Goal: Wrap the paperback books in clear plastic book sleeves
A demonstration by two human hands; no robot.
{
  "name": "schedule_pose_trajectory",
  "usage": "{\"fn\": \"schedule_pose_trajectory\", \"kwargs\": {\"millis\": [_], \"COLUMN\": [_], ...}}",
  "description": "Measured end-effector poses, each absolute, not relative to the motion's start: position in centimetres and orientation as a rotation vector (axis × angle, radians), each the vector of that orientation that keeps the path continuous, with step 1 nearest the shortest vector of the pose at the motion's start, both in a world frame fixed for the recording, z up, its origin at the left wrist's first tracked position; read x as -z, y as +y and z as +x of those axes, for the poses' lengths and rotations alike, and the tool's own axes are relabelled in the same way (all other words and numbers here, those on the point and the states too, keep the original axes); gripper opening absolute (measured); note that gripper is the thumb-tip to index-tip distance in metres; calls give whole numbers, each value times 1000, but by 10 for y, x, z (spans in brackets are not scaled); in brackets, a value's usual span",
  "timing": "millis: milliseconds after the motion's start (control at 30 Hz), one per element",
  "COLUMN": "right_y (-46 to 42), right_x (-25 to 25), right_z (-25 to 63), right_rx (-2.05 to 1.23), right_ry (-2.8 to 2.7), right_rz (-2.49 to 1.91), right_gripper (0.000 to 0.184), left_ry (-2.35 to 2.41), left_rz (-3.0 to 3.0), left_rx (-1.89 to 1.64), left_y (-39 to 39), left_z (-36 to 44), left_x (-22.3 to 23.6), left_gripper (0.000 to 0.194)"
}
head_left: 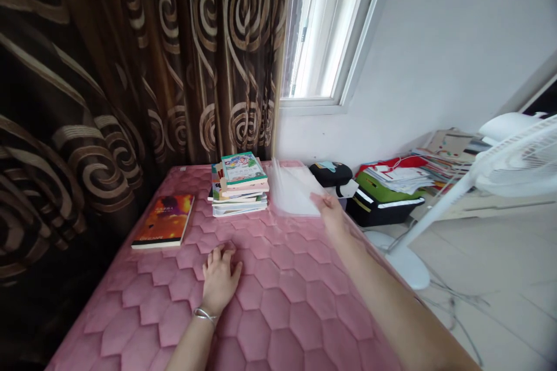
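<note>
With its fingers spread, my left hand (219,278) rests on the pink quilted bed cover (278,324); a silver bangle circles the wrist. My right hand (331,211) is reached forward and pinches the near right edge of a stack of clear plastic sheets or sleeves (293,188), slightly blurred. The left edges of those sheets fan upward beside a pile of books (240,185), whose top one has a green-bordered cover. An orange and purple paperback (165,220) lies flat by itself at the left.
Dark swirl-patterned curtains (209,58) hang behind the bed and along its left. On the right stand a white fan (409,255), a black bin (378,211) topped with papers, a black case (331,174) and stacked papers (452,151). Cables (455,313) trail across the tiled floor.
</note>
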State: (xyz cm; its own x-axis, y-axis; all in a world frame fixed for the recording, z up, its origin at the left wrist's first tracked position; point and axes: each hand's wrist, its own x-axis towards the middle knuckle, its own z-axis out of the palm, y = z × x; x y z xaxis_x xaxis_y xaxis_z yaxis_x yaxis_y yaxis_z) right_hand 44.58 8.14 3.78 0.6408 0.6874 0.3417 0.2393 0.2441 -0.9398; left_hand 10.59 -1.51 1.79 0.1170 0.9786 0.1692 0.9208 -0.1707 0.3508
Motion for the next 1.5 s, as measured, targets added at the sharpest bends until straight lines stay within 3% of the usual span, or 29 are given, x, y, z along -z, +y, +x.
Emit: {"fn": "schedule_pose_trajectory", "kwargs": {"millis": [233, 433, 533, 667, 800, 867, 1000, 1100, 1233, 1367, 1500], "right_y": [35, -22, -62, -110, -114, -95, -47, -32, -42, -57, -70], "right_x": [-20, -7, -7, -28, -63, -72, -57, -34, -26, -42, -51], "right_z": [401, 381, 361, 325, 317, 327, 355, 368, 363, 331, 290], "right_rx": [-295, -102, -57, -349, -812, -830, -444, -485, -749, -1116, -1062], "right_ry": [-1193, -1520, -1729, -2084, -2303, -2173, -1813, -1741, -1620, -1595, -1996], "right_rz": [-1387, -1443, -1357, -1292, -1152, -1260, -1933, -2083, -1755, -1291, -1043], "right_gripper": [36, 17, 17, 25, 48, 42, 25, 24, 35, 55, 41], "left_ry": [1920, 1923, 1929, 1877, 1838, 1864, 1908, 1908, 1891, 1674, 1409], "left_rz": [2222, 2225, 2215, 2145, 2144, 2188, 2234, 2236, 2167, 1918, 1505], "left_rx": [-558, -550, -569, -609, -597, -569, -549, -564, -655, -1031, -1227], "left_y": [-15, -17, -17, -18, -21, -22, -23, -23, -21, -16, -13], "left_z": [106, 106, 106, 104, 104, 105, 107, 108, 108, 99, 85], "left_x": [-18, -19, -20, -22, -22, -21, -18, -16, -15, -18, -23], "left_gripper": [33, 33, 33, 39, 40, 42, 42, 41, 40, 38, 48]}}
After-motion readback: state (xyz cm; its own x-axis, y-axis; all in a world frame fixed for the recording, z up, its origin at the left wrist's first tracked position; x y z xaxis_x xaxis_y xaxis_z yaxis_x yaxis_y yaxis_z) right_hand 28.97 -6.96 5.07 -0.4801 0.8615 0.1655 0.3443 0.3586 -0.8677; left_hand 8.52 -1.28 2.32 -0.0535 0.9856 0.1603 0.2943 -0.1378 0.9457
